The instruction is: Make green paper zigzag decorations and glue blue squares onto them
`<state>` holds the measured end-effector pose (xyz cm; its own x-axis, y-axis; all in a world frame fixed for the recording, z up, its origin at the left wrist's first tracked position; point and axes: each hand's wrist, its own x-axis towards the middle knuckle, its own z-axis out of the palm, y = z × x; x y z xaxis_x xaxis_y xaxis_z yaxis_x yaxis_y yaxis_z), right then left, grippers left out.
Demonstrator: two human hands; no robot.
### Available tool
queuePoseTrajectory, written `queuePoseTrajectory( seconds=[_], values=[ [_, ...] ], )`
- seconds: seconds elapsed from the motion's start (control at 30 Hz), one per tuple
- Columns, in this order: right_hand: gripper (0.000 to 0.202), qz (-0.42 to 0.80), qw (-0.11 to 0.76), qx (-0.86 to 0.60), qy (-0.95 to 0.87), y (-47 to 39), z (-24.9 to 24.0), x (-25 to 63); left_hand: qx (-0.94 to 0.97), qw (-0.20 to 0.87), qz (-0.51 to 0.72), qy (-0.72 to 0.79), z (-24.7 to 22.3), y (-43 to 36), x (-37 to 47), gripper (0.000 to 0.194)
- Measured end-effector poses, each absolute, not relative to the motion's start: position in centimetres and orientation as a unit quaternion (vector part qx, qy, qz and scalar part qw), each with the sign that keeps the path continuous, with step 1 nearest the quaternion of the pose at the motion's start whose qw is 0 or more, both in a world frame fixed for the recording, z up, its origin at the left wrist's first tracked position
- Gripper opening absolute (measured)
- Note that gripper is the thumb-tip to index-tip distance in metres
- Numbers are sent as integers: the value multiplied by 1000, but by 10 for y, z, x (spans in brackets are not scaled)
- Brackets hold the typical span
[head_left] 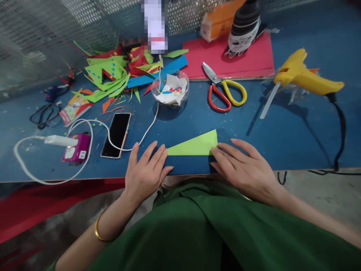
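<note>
Touches the narrow tip of a light green paper wedge with the left hand and its broad end with the right hand, with hands apart, fingers extended and thumbs clear of it. Has the wedge near the front edge of the blue table, in front of the scissors, right of the phone.

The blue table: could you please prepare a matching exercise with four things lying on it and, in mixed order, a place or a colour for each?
1. Green paper
2. Scissors
3. Glue gun
4. Phone

A. mostly yellow
B. left of the left hand
C. between the left hand and the right hand
D. part red, part yellow

Pairs: 1-C, 2-D, 3-A, 4-B
</note>
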<state>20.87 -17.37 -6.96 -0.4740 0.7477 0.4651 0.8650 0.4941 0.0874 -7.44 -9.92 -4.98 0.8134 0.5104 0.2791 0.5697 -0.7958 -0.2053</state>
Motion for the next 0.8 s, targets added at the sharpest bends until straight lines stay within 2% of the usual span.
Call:
queuePoseTrajectory(
  seconds=[0.1,0.27,0.43,0.53,0.6,0.7,0.73,0.8],
  values=[
    [24,-171,115,-444,-872,-162,-54,204,-942,140,-155,-264,-52,-90,-64,25],
    [24,-171,40,-441,-880,-155,-40,189,-965,106,-141,-196,-48,-73,-48,25],
    [19,-171,101,-503,-841,-144,-36,181,-961,164,-156,-157,-21,-55,-42,32],
    [23,-115,181,-542,-813,-128,-25,189,-951,124,-198,-201,4,-32,-40,30],
    [21,2,269,-581,-768,-116,-16,197,-906,55,-310,-284,16,-15,-39,22],
    [23,233,400,-602,-651,-99,-5,203,-706,-146,-544,-428,19,2,-30,23],
    [26,291,436,-598,-606,-95,-3,203,-647,-236,-578,-437,17,3,-24,27],
    [30,355,494,-587,-534,-89,-4,198,-606,-431,-526,-413,9,1,-9,34]
  ],
)
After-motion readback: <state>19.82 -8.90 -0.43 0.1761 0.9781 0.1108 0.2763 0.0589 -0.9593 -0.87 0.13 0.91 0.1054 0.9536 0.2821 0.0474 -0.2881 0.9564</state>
